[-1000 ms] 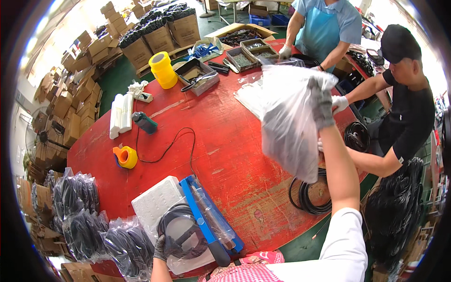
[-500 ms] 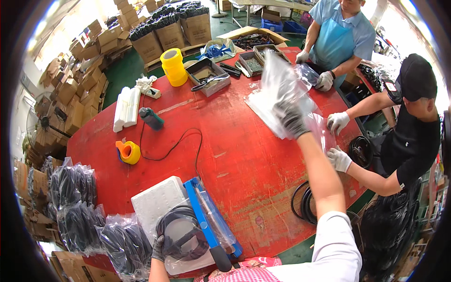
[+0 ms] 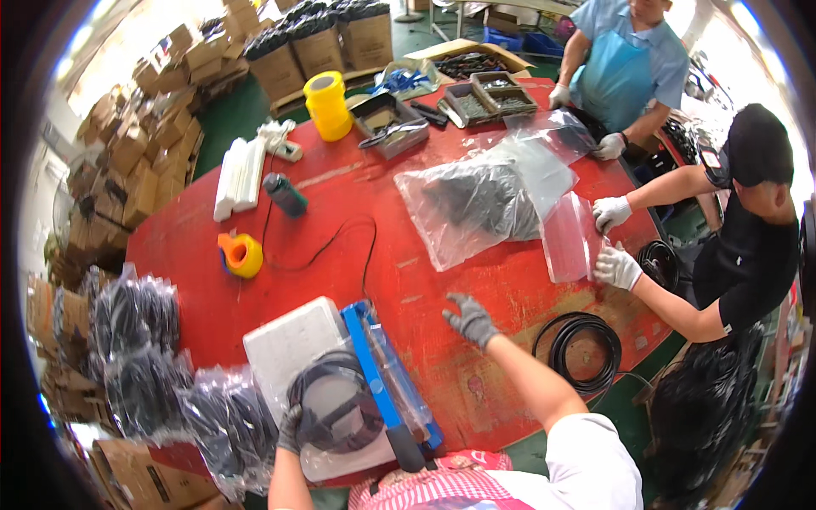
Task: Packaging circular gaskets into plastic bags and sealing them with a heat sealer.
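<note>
My left hand (image 3: pixel 291 427), in a grey glove, is closed on the left edge of a bagged black cable coil (image 3: pixel 338 404). The coil rests on a white foam block (image 3: pixel 293 336) at the table's near edge. Alongside it stands a blue bag sealer (image 3: pixel 371 365) with a black handle end. My right hand (image 3: pixel 472 321), also gloved, hovers over the red table with fingers apart and nothing in them. Beyond it lies a large clear plastic bag (image 3: pixel 476 204) with something dark inside, beside a stack of clear bags (image 3: pixel 531 174).
Bagged coils (image 3: pixel 225 416) pile up at left. A bare black coil (image 3: pixel 578 353) lies right. Tape rolls (image 3: pixel 327 106), a bottle (image 3: pixel 285 194) and parts trays (image 3: pixel 391 127) stand farther back. Two co-workers, one in black (image 3: pixel 756 238), work at the right, their gloved hands on clear bags.
My right hand has let go of the plastic at the bag stack and come back toward me. The large bag now lies flat on the table. My left hand stays at the coil.
</note>
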Motion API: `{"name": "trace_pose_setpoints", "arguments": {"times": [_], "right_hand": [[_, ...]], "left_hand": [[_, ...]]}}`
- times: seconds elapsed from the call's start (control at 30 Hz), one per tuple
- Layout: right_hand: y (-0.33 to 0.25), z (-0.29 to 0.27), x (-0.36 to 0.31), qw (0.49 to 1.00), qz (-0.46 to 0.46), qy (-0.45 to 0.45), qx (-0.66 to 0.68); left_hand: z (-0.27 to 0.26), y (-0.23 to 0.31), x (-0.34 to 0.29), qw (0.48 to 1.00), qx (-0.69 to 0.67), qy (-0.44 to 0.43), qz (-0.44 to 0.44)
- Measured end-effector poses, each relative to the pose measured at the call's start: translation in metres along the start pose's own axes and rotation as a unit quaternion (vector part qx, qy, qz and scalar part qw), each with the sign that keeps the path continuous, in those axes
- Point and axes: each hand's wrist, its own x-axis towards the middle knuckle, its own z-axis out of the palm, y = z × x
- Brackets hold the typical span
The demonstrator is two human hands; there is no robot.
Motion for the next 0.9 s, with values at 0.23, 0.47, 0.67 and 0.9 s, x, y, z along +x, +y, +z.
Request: {"name": "trace_pose_setpoints", "arguments": {"times": [0.23,0.47,0.67,0.9], "right_hand": [[-0.073,0.059,-0.225,0.885,0.233,-0.121,0.386],[-0.106,0.082,-0.324,0.884,0.23,-0.294,0.283],[-0.143,0.135,-0.307,0.777,0.272,-0.26,0.505],[-0.213,0.153,-0.291,0.834,0.218,-0.12,0.492]], "left_hand": [[0.004,-0.006,-0.001,0.992,0.065,0.057,0.092],[0.003,-0.042,-0.028,0.99,-0.041,0.05,0.125],[-0.003,-0.115,-0.068,0.968,-0.249,-0.023,0.0],[-0.03,-0.126,-0.115,0.976,-0.212,-0.024,0.039]]}}
